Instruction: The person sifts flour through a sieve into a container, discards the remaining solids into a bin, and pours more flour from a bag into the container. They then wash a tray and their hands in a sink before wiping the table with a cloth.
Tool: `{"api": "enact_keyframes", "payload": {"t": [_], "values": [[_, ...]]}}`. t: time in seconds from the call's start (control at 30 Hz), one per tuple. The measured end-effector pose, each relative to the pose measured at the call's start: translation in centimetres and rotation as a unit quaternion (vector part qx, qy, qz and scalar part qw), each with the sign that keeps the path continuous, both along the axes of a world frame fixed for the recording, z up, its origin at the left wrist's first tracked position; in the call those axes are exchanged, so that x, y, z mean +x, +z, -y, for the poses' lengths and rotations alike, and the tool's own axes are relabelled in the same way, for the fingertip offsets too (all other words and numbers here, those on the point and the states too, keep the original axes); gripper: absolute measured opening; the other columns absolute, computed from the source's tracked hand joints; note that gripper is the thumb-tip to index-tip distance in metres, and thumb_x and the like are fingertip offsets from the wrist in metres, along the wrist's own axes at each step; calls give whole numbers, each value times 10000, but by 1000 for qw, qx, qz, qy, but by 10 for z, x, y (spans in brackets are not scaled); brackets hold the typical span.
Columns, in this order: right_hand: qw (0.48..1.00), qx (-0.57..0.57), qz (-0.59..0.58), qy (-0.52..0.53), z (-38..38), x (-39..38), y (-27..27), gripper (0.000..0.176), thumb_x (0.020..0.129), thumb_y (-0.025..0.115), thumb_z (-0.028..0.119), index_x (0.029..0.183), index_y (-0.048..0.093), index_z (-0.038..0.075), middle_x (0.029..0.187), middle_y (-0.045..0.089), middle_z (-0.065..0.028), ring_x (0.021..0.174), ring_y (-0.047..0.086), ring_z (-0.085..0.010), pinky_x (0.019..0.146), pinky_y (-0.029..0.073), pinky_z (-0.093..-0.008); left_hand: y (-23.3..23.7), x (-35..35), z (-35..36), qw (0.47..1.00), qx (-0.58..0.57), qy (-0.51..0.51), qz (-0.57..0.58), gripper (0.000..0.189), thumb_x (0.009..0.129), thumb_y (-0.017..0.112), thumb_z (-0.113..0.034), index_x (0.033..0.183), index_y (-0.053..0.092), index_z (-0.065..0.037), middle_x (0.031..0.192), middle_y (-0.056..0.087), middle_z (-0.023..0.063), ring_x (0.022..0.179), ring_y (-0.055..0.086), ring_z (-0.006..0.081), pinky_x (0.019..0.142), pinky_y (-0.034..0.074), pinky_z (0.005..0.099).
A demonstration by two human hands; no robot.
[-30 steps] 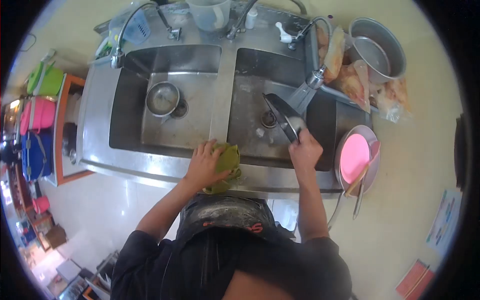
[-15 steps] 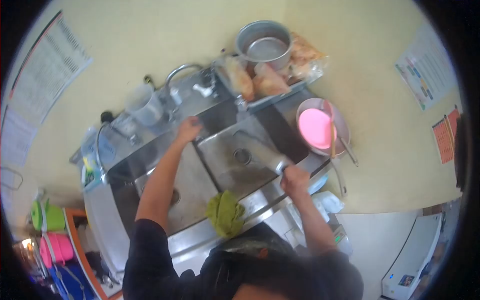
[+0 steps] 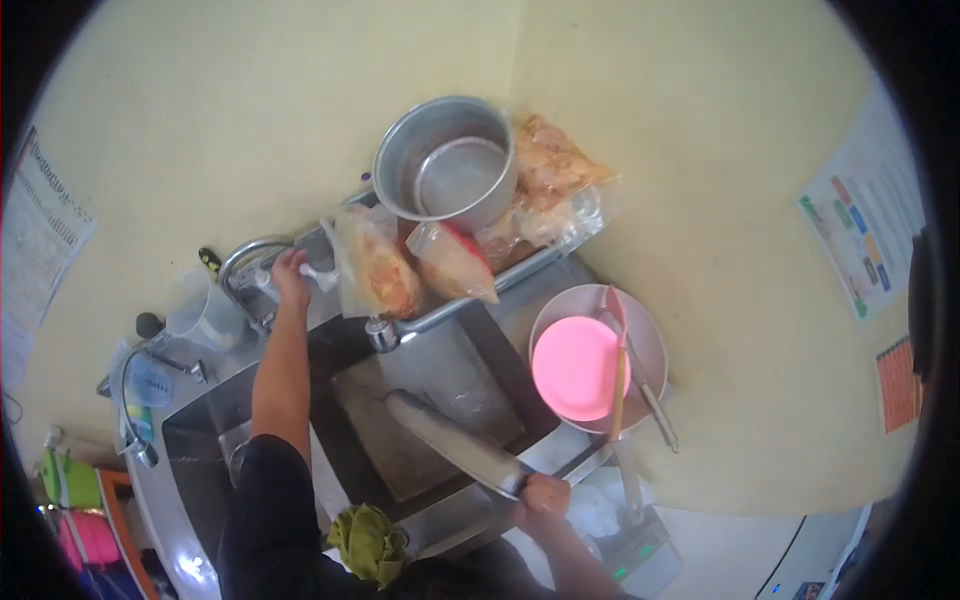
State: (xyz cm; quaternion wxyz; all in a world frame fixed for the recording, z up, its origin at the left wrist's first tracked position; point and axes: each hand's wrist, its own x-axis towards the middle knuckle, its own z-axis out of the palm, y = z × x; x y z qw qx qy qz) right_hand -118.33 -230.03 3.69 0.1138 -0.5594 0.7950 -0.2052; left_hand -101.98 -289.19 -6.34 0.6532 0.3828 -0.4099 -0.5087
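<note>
My right hand point(image 3: 545, 500) is closed around the handle of a large knife point(image 3: 455, 440), whose wide blade lies slanted over the right sink basin point(image 3: 400, 485). At the back of the sink my left hand point(image 3: 290, 275) has its fingers on the white lever of the faucet point(image 3: 320, 278); how firmly they close is hard to see. Behind the basin, beside that hand, rests a tray point(image 3: 520, 268) with bagged raw meat point(image 3: 380, 275) and a round metal pot point(image 3: 445, 165). A green cloth point(image 3: 368, 545) hangs at the sink's front edge.
To the right, a bowl point(image 3: 650, 340) holds a pink round item point(image 3: 580, 368) and utensils. A digital scale point(image 3: 640, 560) stands below it. A clear plastic jug point(image 3: 205, 310) and a second tap point(image 3: 145, 450) are on the left.
My left hand has moved from above the sink divider to the faucet lever. The knife stays in my right hand over the basin. The view has shifted.
</note>
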Motion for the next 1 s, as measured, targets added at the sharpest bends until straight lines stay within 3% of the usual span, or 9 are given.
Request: {"api": "enact_keyframes", "payload": {"t": [0.07, 0.13, 0.33, 0.4, 0.53, 0.63, 0.8, 0.93, 1.0], "values": [[995, 97, 21, -23, 7, -3, 1, 128, 676, 567, 127, 767, 614, 52, 775, 632, -150, 718, 622, -342, 581, 470, -456, 13, 4, -16, 995, 12, -34, 88, 329, 850, 499, -207, 1077, 580, 17, 779, 602, 70, 734, 571, 152, 718, 438, 282], [992, 113, -27, 46, 14, -11, -4, 246, 711, 568, 165, 933, 585, 62, 724, 623, -143, 687, 628, -347, 567, 474, -456, 16, 20, -36, 992, 67, -99, -35, 309, 850, 517, -211, 1065, 575, 4, 753, 585, 58, 726, 561, 163, 781, 431, 332], [986, -142, 18, 89, 49, -17, -29, 106, 598, 575, 100, 632, 477, 79, 550, 475, -101, 481, 509, -293, 419, 372, -406, 11, 31, -59, 979, 68, -125, -146, 447, 858, 549, -203, 1242, 415, -17, 777, 599, 68, 754, 579, 188, 820, 450, 340], [959, -260, 59, 97, 71, -14, -26, 277, 579, 547, -44, 535, 306, 88, 486, 337, -71, 387, 392, -241, 353, 280, -342, 22, 23, -83, 981, 97, -165, -35, 461, 870, 553, -192, 1262, 397, -7, 859, 629, 89, 818, 594, 188, 839, 451, 331], [946, -276, 5, 170, 78, -4, 4, 253, 562, 551, -27, 525, 324, 78, 496, 366, -83, 400, 402, -261, 365, 302, -371, 53, 56, -170, 939, 2, -86, 332, 464, 889, 558, -150, 1285, 382, 14, 1028, 645, 136, 929, 601, 179, 836, 460, 307], [944, -288, -34, 159, 88, 17, 46, 163, 599, 610, 39, 584, 447, 43, 562, 473, -113, 437, 464, -300, 402, 374, -398, 83, 128, -285, 934, 33, 84, 345, 376, 878, 595, -155, 1202, 496, 8, 999, 651, 124, 902, 592, 154, 807, 463, 286], [937, -286, -2, 202, 132, 15, 30, 103, 668, 609, 53, 651, 517, 11, 637, 557, -168, 497, 525, -326, 458, 409, -395, 91, 178, -482, 708, 133, -68, 690, 628, 686, 766, -345, 1189, 532, -52, 1141, 554, 184, 1048, 524, 328, 888, 412, 465], [959, -255, 2, 122, 148, 36, 53, 97, 724, 580, 62, 720, 531, -21, 636, 538, -199, 558, 542, -334, 518, 421, -400, 62, 170, -552, 706, 165, -16, 688, 669, 599, 791, -326, 1173, 539, -94, 1098, 533, 190, 1058, 495, 356, 910, 393, 493], [986, -131, 1, 101, 153, 21, 37, 233, 809, 564, 114, 988, 598, -31, 751, 612, -194, 627, 585, -302, 584, 474, -371, -31, 174, -572, 748, 165, -54, 641, 620, 605, 770, -233, 1154, 523, -83, 1080, 541, 186, 1050, 502, 358, 893, 415, 464]]}}
